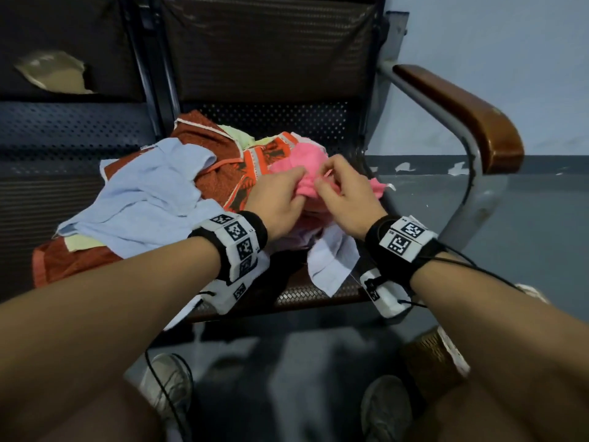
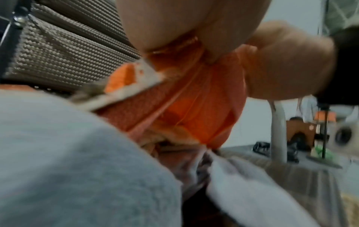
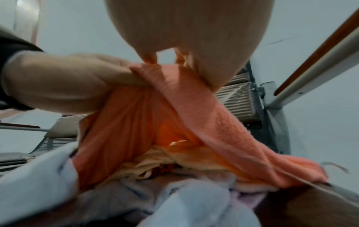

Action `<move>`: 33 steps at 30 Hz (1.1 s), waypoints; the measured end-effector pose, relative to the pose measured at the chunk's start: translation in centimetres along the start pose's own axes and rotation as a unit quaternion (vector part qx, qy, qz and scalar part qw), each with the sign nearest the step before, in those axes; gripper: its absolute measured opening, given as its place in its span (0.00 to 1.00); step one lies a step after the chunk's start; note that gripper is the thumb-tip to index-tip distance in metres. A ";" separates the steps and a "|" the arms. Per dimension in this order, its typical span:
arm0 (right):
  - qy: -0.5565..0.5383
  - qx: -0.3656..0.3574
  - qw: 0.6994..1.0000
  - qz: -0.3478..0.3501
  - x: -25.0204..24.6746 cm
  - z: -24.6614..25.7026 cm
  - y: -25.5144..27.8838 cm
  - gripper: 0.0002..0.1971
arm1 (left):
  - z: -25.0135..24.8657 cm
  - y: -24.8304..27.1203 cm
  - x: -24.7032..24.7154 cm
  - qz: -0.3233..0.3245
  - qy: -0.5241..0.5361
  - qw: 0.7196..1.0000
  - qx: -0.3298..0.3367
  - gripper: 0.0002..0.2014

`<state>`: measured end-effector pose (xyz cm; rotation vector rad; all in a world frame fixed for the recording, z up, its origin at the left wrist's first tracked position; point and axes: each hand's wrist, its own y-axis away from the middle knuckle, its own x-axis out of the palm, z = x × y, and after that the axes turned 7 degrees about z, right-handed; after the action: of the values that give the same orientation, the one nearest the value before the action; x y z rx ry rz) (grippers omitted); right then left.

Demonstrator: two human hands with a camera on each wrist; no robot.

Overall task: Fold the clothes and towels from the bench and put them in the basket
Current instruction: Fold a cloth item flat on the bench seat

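Note:
A pink towel (image 1: 306, 161) lies bunched on top of a pile of laundry on the bench seat (image 1: 306, 295). My left hand (image 1: 280, 193) and my right hand (image 1: 344, 193) both pinch it, close together above the pile. In the right wrist view the pink towel (image 3: 213, 122) hangs from my right hand's fingertips (image 3: 151, 59), and the left hand (image 3: 68, 86) grips it from the left. The left wrist view shows the same towel (image 2: 204, 107) pinched between both hands. A light blue garment (image 1: 143, 199), a rust-red cloth (image 1: 204, 135) and an orange patterned towel (image 1: 258, 167) lie in the pile.
A pale lilac cloth (image 1: 331, 260) hangs over the seat's front edge. The bench's wooden armrest (image 1: 462, 113) on a metal tube stands to the right. A woven brown basket (image 1: 436, 355) sits on the floor at lower right, beside my shoes (image 1: 169, 381).

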<state>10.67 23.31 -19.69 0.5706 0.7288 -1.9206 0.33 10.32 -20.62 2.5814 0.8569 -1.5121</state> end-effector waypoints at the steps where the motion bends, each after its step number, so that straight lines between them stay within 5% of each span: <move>1: -0.022 0.012 1.000 0.001 -0.6 -0.1 0.4 0.10 | -0.8 -0.1 -0.4 -0.025 0.062 0.998 0.001 0.03; 3: -0.028 0.038 0.999 0.025 -1.5 -0.8 1.3 0.16 | -2.2 -0.5 -1.2 -0.071 0.151 0.986 0.010 0.05; 6: 0.007 0.071 0.996 0.045 -2.1 -1.7 2.0 0.11 | -3.5 -1.0 -1.9 -0.083 0.200 0.976 0.011 0.05; 10: -0.121 0.132 0.983 -0.043 -2.6 -1.8 1.2 0.20 | -1.4 -0.2 -1.4 0.047 0.096 0.990 -0.089 0.10; 13: -0.202 0.152 0.963 -0.093 -3.2 -1.7 0.5 0.19 | 0.5 0.8 -0.6 0.109 0.020 0.987 -0.118 0.03; 17: -0.101 0.140 0.977 -0.122 -3.9 -2.5 0.3 0.13 | 0.0 0.2 -1.5 0.015 0.174 0.967 -0.188 0.17; 20: -0.042 0.110 0.989 -0.093 -3.9 -3.0 0.7 0.07 | -1.4 -0.3 -2.8 -0.011 0.282 0.945 -0.167 0.15; 23: -0.037 0.081 0.993 -0.079 -3.5 -2.7 1.1 0.17 | -1.2 -0.3 -3.3 -0.013 0.168 0.974 -0.153 0.08; 25: -0.062 0.083 0.992 -0.076 -3.3 -1.7 1.1 0.22 | -0.7 0.0 -3.3 -0.014 0.096 0.979 -0.180 0.15; 28: -0.084 0.088 0.990 -0.075 -3.4 -0.3 1.1 0.23 | -0.5 -0.1 -3.4 -0.027 0.145 0.964 -0.222 0.17; 33: 0.093 0.036 0.991 -0.090 -3.6 0.3 1.8 0.15 | -0.4 -0.6 -3.9 -0.117 0.177 0.946 -0.244 0.12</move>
<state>13.78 24.75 -17.57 0.7587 0.8574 -2.0847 -1.11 9.24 -17.11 2.4542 1.4075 -0.7264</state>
